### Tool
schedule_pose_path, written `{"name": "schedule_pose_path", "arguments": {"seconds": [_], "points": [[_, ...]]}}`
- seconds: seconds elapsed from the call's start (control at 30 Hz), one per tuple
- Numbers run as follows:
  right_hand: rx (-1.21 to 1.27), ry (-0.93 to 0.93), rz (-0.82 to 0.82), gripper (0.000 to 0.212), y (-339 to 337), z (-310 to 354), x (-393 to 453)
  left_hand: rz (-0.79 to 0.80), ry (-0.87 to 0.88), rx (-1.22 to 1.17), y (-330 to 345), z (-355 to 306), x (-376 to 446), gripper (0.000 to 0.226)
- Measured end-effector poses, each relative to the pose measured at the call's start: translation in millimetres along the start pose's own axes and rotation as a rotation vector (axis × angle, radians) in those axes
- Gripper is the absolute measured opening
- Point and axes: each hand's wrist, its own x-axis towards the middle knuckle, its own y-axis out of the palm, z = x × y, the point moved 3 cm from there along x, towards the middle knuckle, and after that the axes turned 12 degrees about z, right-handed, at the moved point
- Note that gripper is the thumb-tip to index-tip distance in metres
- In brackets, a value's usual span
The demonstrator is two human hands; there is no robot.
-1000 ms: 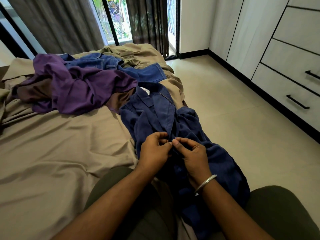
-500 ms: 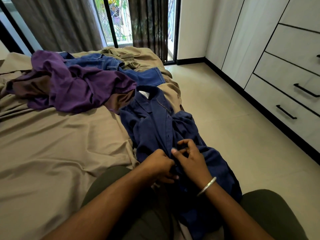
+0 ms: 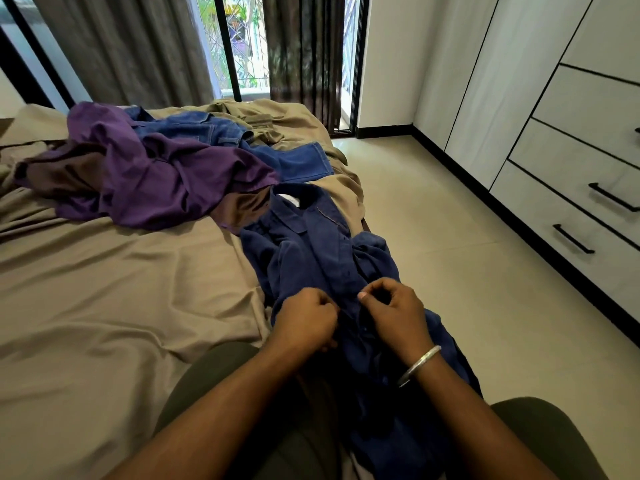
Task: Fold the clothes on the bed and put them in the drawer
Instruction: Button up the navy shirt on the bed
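A dark blue collared shirt (image 3: 311, 247) lies along the bed's right edge and runs down over my lap. My left hand (image 3: 304, 320) grips the shirt's left front edge with curled fingers. My right hand (image 3: 394, 313), with a silver bangle on its wrist, pinches the opposite front edge beside it. A crumpled purple garment (image 3: 156, 174) lies farther up the bed. Blue jeans (image 3: 291, 161) lie behind it. The drawers (image 3: 568, 209) with black handles stand closed on the right.
The bed (image 3: 104, 289) has a wrinkled tan sheet. An olive garment (image 3: 252, 119) lies at the bed's far end. A tiled floor (image 3: 467, 271) separates bed and wardrobe. Curtains and a glass door stand at the back. My knees in dark green trousers frame the bottom.
Both hands moved a little lower along the shirt's front edges and now sit slightly apart. The view tilted up and left slightly.
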Motion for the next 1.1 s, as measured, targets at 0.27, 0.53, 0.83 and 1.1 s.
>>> {"name": "schedule_pose_path", "arguments": {"seconds": [0.27, 0.53, 0.83, 1.1], "points": [[-0.008, -0.030, -0.194, 0.009, -18.8, 2.6, -3.2, -0.218, -0.008, 0.075, -24.8, -7.8, 25.5, 0.052], [-0.001, -0.017, -0.228, 0.028, -10.1, 8.8, 2.9, -0.243, -0.053, -0.150, -32.0, 0.6, 27.5, 0.026], [0.018, -0.062, -0.288, 0.022, -12.0, 26.3, 21.4, -0.179, 0.045, -0.810, -36.7, 7.0, 16.9, 0.019], [-0.184, -0.286, -0.116, 0.037, 12.1, 53.4, 17.0, -0.284, 0.267, -0.741, -38.9, -2.6, 13.3, 0.031]]}}
